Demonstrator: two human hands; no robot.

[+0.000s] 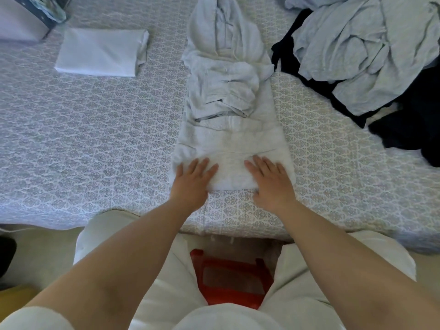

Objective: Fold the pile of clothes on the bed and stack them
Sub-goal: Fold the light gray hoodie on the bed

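A light grey hoodie (229,110) lies lengthwise in the middle of the bed, its sleeves folded in over the body and its hood at the far end. My left hand (192,179) rests flat on the near left corner of its hem. My right hand (269,181) rests flat on the near right corner. The fingers of both hands are straight. A folded white garment (100,52) sits at the far left. An unfolded pile (366,51) of pale blue and dark clothes lies at the far right.
The bed has a patterned grey-white cover (95,139). A red plastic stool (232,279) shows between my legs below the bed's edge. A box or bag (26,15) stands at the far left corner.
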